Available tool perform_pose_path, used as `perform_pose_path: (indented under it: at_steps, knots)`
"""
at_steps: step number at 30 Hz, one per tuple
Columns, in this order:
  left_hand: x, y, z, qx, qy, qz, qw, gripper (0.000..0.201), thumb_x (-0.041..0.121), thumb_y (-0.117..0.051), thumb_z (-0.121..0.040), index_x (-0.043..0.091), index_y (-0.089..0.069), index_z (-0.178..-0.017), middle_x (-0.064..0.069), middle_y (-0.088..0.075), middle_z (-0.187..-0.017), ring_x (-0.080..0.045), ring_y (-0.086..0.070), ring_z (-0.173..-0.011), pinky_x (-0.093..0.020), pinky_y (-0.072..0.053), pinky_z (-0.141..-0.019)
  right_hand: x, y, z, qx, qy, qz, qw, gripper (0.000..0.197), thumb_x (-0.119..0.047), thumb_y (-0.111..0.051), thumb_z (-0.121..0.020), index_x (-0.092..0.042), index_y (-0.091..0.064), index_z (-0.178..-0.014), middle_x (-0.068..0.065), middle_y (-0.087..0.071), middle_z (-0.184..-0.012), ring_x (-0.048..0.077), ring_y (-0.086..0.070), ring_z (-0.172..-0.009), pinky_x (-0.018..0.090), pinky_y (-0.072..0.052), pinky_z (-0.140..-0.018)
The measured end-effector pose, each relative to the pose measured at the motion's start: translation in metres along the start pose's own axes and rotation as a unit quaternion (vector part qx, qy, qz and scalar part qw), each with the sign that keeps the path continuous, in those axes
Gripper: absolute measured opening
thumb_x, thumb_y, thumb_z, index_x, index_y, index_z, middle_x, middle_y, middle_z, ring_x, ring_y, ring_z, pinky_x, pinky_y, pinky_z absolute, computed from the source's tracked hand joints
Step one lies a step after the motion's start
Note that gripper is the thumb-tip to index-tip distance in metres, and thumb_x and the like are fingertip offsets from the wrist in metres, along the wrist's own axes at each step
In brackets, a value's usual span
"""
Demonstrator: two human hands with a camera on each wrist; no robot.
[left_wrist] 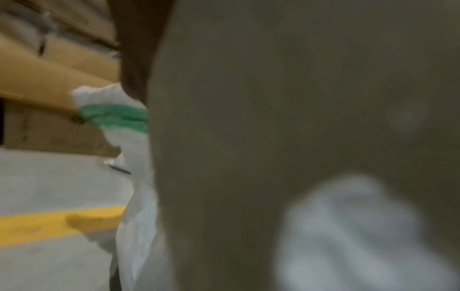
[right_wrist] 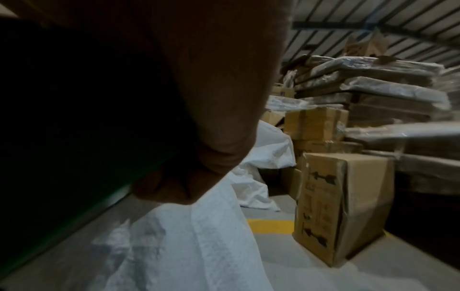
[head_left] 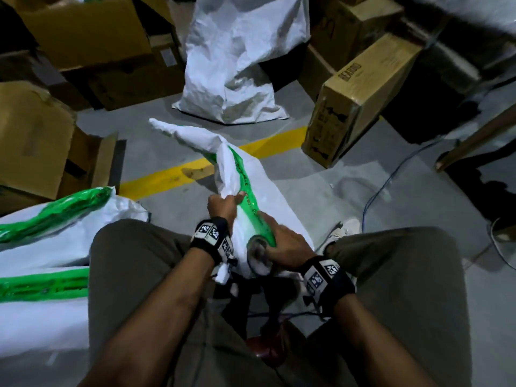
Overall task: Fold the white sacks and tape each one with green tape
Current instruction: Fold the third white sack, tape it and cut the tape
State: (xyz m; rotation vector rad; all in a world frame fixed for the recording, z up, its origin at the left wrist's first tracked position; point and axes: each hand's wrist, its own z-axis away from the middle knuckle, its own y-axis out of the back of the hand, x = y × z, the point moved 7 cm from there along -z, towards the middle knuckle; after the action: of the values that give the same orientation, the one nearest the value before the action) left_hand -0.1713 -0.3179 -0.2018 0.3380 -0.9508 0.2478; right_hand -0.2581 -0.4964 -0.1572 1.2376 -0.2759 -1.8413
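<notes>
Sitting over the grey floor (head_left: pixel 307 169), the person holds a folded white sack (head_left: pixel 251 174) between the knees, its far end pointing toward the yellow floor line (head_left: pixel 178 177). The left hand (head_left: pixel 223 205) grips the sack's bunched edge, thumb pressed on the strip of green tape (head_left: pixel 245 191) running along the fold. The right hand (head_left: pixel 284 241) is curled around the green tape roll (head_left: pixel 259 243), held against the sack's near end. Two taped sacks (head_left: pixel 42 247) lie at the person's left. A standing white sack (head_left: pixel 237 65) and cardboard boxes (head_left: pixel 360 99) stand beyond the line.
</notes>
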Motion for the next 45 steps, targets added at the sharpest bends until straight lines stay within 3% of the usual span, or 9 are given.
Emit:
perform_pose_path:
  at_steps: [9, 13, 16, 21, 31, 36, 39, 42, 45]
  knots:
    - [-0.024, -0.023, 0.067, -0.351, 0.140, 0.198, 0.904, 0.053, 0.025, -0.069, -0.093, -0.001, -0.052, -0.136, -0.018, -0.063, -0.128, -0.032, -0.060, -0.120, -0.046, -0.047, -0.107, 0.021, -0.003, 0.012, -0.067, -0.052, -0.028, 0.996, 0.109, -0.033, -0.054, -0.062, -0.059, 0.003, -0.151, 0.013, -0.069, -0.119, 0.032, -0.063, -0.103, 0.032, -0.048, -0.088]
    - [-0.047, -0.028, 0.082, -0.296, -0.047, -0.015, 0.954, 0.049, 0.030, -0.063, -0.098, 0.009, -0.046, -0.138, 0.001, -0.066, -0.117, -0.016, -0.064, -0.110, -0.016, -0.052, -0.084, 0.023, -0.015, 0.016, -0.093, -0.064, 0.016, 0.993, 0.101, -0.028, -0.058, -0.076, -0.056, 0.001, -0.153, 0.008, -0.056, -0.142, 0.031, -0.055, -0.124, 0.033, -0.043, -0.099]
    - [-0.058, -0.027, 0.085, -0.254, -0.069, -0.038, 0.964, 0.067, 0.052, -0.068, -0.089, 0.006, -0.051, -0.133, -0.006, -0.067, -0.119, -0.030, -0.064, -0.114, -0.028, -0.053, -0.090, 0.026, -0.018, 0.021, -0.087, -0.073, 0.014, 0.993, 0.095, -0.029, -0.055, -0.081, -0.057, 0.001, -0.152, 0.008, -0.053, -0.146, 0.031, -0.054, -0.126, 0.031, -0.042, -0.099]
    - [-0.037, -0.004, 0.078, -0.097, -0.124, -0.113, 0.981, 0.034, 0.032, -0.051, -0.104, 0.007, -0.058, -0.127, -0.009, -0.063, -0.115, -0.023, -0.059, -0.104, -0.026, -0.044, -0.083, 0.031, -0.013, 0.024, -0.041, -0.054, -0.030, 0.997, 0.091, -0.023, -0.053, -0.081, -0.050, -0.008, -0.155, 0.014, -0.056, -0.130, 0.034, -0.059, -0.108, 0.036, -0.048, -0.094]
    - [-0.082, 0.012, 0.055, -0.152, 0.147, 0.140, 0.967, 0.087, 0.068, -0.066, -0.081, 0.006, -0.051, -0.139, -0.019, -0.060, -0.136, -0.037, -0.061, -0.119, -0.053, -0.047, -0.104, 0.017, -0.035, 0.040, 0.078, -0.018, -0.053, 0.995, 0.084, -0.007, -0.056, -0.075, -0.029, -0.036, -0.154, 0.010, -0.037, -0.135, 0.030, -0.052, -0.124, 0.028, -0.041, -0.100]
    - [-0.048, 0.035, 0.080, 0.028, -0.008, -0.081, 0.996, 0.050, 0.054, -0.075, -0.082, 0.011, -0.053, -0.072, -0.007, -0.049, -0.070, -0.021, -0.047, -0.066, -0.028, -0.033, -0.054, 0.018, -0.040, 0.045, 0.057, -0.021, -0.005, 0.998, 0.075, -0.010, -0.066, -0.077, -0.027, -0.048, -0.147, 0.005, -0.028, -0.145, 0.028, -0.056, -0.120, 0.030, -0.045, -0.101]
    - [-0.039, 0.035, 0.092, 0.057, -0.063, -0.156, 0.984, 0.062, 0.053, -0.078, -0.080, 0.013, -0.040, -0.052, -0.006, -0.040, -0.053, -0.031, -0.048, -0.053, -0.030, -0.033, -0.058, 0.016, -0.048, 0.043, 0.031, -0.019, 0.009, 0.999, 0.074, -0.011, -0.067, -0.078, -0.021, -0.046, -0.149, 0.008, -0.031, -0.144, 0.028, -0.052, -0.126, 0.034, -0.042, -0.106]
    - [-0.027, 0.017, 0.116, -0.001, -0.086, -0.263, 0.961, 0.045, 0.053, -0.069, -0.088, 0.009, -0.070, -0.100, -0.019, -0.069, -0.105, -0.037, -0.065, -0.106, -0.034, -0.048, -0.082, 0.016, -0.049, 0.040, 0.030, -0.018, 0.020, 0.999, 0.072, -0.015, -0.066, -0.078, -0.025, -0.047, -0.146, 0.010, -0.034, -0.140, 0.030, -0.049, -0.128, 0.037, -0.043, -0.106]
    - [-0.035, 0.005, 0.122, -0.063, -0.057, -0.274, 0.958, 0.065, 0.053, -0.081, -0.077, 0.019, -0.063, -0.128, -0.007, -0.066, -0.128, -0.027, -0.062, -0.112, -0.024, -0.043, -0.084, 0.018, -0.043, 0.042, 0.043, -0.027, 0.023, 0.998, 0.065, -0.018, -0.064, -0.078, -0.030, -0.051, -0.140, 0.009, -0.032, -0.130, 0.033, -0.052, -0.120, 0.036, -0.046, -0.099]
